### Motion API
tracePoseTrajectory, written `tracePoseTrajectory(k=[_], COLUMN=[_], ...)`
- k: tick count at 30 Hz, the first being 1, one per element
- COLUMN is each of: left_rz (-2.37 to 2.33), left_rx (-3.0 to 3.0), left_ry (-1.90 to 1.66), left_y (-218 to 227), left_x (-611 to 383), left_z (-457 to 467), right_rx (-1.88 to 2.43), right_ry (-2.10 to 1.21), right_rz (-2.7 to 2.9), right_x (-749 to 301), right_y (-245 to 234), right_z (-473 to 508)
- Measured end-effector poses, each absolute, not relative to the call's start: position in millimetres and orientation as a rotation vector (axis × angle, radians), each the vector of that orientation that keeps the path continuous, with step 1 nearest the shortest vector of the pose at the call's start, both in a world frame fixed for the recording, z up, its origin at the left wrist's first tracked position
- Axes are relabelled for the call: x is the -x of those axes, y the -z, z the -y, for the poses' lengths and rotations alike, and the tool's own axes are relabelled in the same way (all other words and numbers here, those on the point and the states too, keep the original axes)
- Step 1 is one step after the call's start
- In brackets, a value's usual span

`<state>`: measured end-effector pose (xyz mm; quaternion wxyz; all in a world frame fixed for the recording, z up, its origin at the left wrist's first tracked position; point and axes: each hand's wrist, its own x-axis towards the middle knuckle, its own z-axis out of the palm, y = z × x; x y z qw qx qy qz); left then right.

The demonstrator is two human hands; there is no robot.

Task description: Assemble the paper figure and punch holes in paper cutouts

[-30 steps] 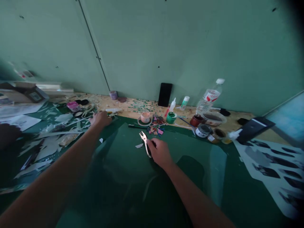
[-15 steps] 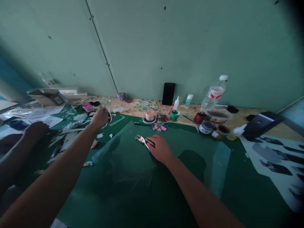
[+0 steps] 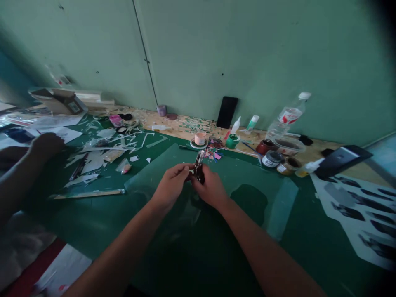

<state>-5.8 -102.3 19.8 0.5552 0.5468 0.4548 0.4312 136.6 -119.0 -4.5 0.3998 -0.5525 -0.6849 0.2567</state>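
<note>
My right hand [image 3: 210,187] is wrapped round the handles of a shiny metal hole punch [image 3: 199,163], whose jaws point up and away from me. My left hand [image 3: 171,183] has come up close on its left side, thumb and fingers pinched together and touching the tool. Where its fingertips end is partly hidden. Both hands are above a clear plastic sheet [image 3: 157,171] on the green mat [image 3: 102,222]. A dark rounded shape [image 3: 250,202] shows beside my right wrist.
Paper scraps [image 3: 93,161] and a wooden strip [image 3: 89,194] lie left, near another person's hand [image 3: 46,144]. Behind stand an open green paint jar [image 3: 232,141], a pink paint jar [image 3: 200,138], a phone [image 3: 227,112] and a plastic bottle [image 3: 287,115]. A printed sheet [image 3: 349,206] lies right.
My left hand has moved from the scraps, where it held a pale curved thing, to the hole punch. My right hand has turned the punch from pointing left to pointing away.
</note>
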Motion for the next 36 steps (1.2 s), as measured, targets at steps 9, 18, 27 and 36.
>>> tracePoseTrajectory(k=[9,18,27,36], left_rz=[-1.786,-1.769,-1.884,-1.771], left_rx=[-2.252,-2.477,-2.472,-2.416], left_ry=[-0.343,-0.397,-0.615,-0.637], left_y=[-5.7,-17.1,16.7,22.5], left_x=[-5.1,43.1,46.4,51.1], left_z=[93.5,72.0,86.2,75.9], right_rx=[1.406,1.54,1.62,1.696], right_ry=[-0.845,-0.743,-0.701,-0.58], right_rz=[0.929,1.37,1.837,2.067], right_x=[-171.4,-165.2,-162.3,-144.0], right_y=[14.6,18.7,-1.0,-8.0], right_z=[84.8,86.5,105.3,115.9])
